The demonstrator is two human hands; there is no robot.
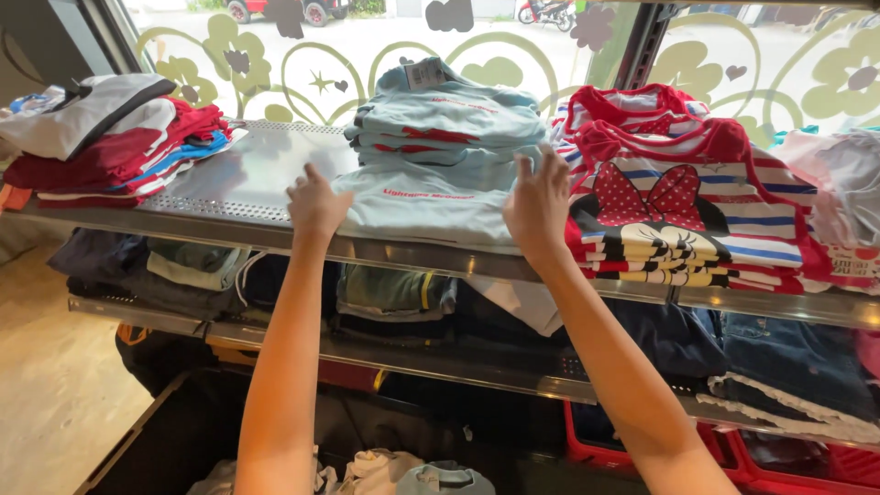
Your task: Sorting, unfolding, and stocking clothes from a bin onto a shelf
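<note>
Currently, both hands are pressing on a folded garment at the front of the top shelf.

Step in hand: the person is squaring a folded light-blue T-shirt (pixel 417 206) against the stack behind it, as I am judging it.
Location of the shirt: it is lying flat on the top metal shelf (pixel 247 174), at the front edge, touching the light-blue T-shirt stack (pixel 449 124) and just beside the red-striped stack.
Left hand (pixel 316 203): it is resting palm down on the shirt's left edge, fingers (pixel 307 176) spread and flat, gripping nothing.
Right hand (pixel 539 203): it is lying on the shirt's right edge, fingers (pixel 550 160) extended upward against the blue stack, likewise released, not pinching the cloth.
Doing it well: both palms are best kept flat and moving together, so the fold is not skewing; the right hand is working close to the red-striped stack (pixel 683 215), so it is risking dragging that pile's edge.
Count, hands: two, both the person's own.
Count, stacks on the top shelf: four are showing fully or in part, namely a red-and-white stack at left (pixel 110 142), the blue one, the striped one with a bow print, and a pale pile at far right (pixel 839 183).
Count, shirts per stack: the layers are overlapping too closely; I cannot tell.
Count, shelves: three metal levels are showing, the lower shelf (pixel 403 357) and the one beneath carrying dark folded clothes.
Below: a red crate (pixel 788 467) is sitting at bottom right.
</note>
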